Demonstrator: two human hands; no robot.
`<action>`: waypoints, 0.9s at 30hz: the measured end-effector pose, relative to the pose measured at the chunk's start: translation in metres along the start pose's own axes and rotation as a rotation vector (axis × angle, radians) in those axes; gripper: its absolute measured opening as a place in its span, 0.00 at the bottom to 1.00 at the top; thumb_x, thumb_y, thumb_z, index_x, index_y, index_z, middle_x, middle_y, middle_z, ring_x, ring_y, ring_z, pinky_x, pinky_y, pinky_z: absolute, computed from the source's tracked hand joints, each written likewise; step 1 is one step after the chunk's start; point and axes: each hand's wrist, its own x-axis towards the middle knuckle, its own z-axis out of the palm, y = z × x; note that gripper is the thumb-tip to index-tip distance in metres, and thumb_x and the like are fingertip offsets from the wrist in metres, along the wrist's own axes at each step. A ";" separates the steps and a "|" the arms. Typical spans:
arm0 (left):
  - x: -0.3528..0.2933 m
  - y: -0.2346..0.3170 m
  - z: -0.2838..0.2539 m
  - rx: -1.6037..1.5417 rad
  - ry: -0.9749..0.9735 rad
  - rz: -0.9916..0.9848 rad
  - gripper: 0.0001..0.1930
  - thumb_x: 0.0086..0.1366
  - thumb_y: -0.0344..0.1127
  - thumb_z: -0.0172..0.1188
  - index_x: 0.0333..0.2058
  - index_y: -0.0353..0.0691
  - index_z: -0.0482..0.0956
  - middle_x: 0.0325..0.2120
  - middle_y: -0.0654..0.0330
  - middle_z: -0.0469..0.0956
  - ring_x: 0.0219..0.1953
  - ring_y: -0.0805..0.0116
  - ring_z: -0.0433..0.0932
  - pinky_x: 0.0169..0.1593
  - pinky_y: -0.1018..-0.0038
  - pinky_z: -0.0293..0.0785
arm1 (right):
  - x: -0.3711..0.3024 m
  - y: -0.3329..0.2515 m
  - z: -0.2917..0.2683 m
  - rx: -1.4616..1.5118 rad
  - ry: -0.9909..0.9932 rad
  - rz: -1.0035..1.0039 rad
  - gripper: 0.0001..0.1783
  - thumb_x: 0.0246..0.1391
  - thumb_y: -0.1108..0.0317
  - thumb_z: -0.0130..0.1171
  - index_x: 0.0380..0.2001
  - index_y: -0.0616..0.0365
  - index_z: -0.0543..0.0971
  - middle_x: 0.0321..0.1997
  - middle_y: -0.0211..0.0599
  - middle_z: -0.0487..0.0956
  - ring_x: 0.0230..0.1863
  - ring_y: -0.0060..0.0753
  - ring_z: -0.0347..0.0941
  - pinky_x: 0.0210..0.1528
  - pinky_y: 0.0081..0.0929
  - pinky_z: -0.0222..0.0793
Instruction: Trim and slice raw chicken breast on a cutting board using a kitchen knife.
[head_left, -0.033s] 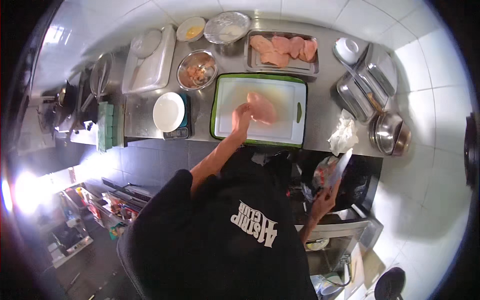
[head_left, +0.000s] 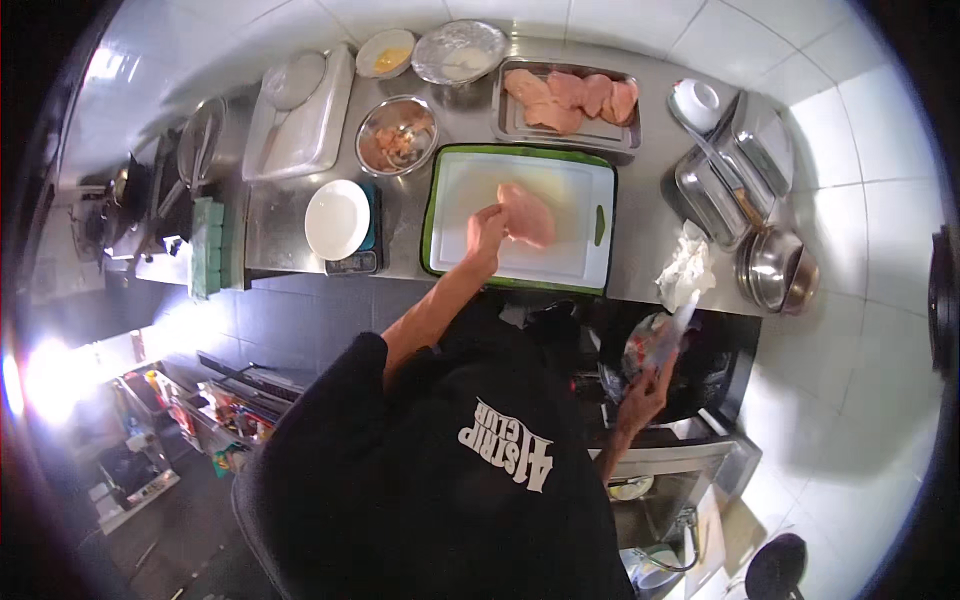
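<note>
A piece of raw chicken breast (head_left: pixel 527 215) lies on the white cutting board (head_left: pixel 540 268) with a green rim. My left hand (head_left: pixel 487 232) has its fingers closed at the left edge of this meat. Off to the right, beyond the counter's front edge, my right hand (head_left: pixel 643 398) grips a knife (head_left: pixel 681 322) by its handle, blade pointing away from me and slightly blurred. The knife is apart from the meat and the board.
Behind the board stands a metal tray (head_left: pixel 610 140) of chicken pieces, with a steel bowl (head_left: pixel 365 150) of meat scraps leftward. A white bowl (head_left: pixel 337 220) sits on a scale (head_left: pixel 352 263). Crumpled white paper (head_left: pixel 687 268) and steel bowls (head_left: pixel 770 265) are at right.
My right hand and the knife have shifted slightly left. My left hand stays at the chicken breast.
</note>
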 end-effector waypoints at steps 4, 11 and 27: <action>0.017 0.005 -0.005 -0.119 -0.178 -0.096 0.15 0.65 0.31 0.62 0.47 0.24 0.80 0.35 0.53 0.83 0.33 0.64 0.84 0.40 0.71 0.81 | -0.016 -0.030 0.035 0.011 -0.049 -0.046 0.27 0.68 0.69 0.52 0.70 0.50 0.66 0.28 0.30 0.77 0.20 0.17 0.55 0.21 0.22 0.55; 0.005 0.005 -0.002 0.174 -0.050 -0.020 0.13 0.62 0.30 0.66 0.40 0.25 0.83 0.30 0.54 0.84 0.30 0.66 0.84 0.34 0.71 0.82 | -0.028 -0.024 0.065 0.016 -0.016 -0.139 0.29 0.68 0.69 0.51 0.71 0.45 0.65 0.18 0.21 0.66 0.18 0.12 0.56 0.18 0.18 0.51; 0.022 0.006 -0.042 -0.076 -0.348 -0.126 0.14 0.62 0.34 0.67 0.40 0.25 0.81 0.29 0.51 0.82 0.25 0.63 0.82 0.31 0.71 0.82 | -0.039 -0.067 0.122 -0.117 -0.195 -0.093 0.28 0.66 0.70 0.51 0.69 0.45 0.67 0.19 0.32 0.64 0.22 0.23 0.53 0.23 0.25 0.53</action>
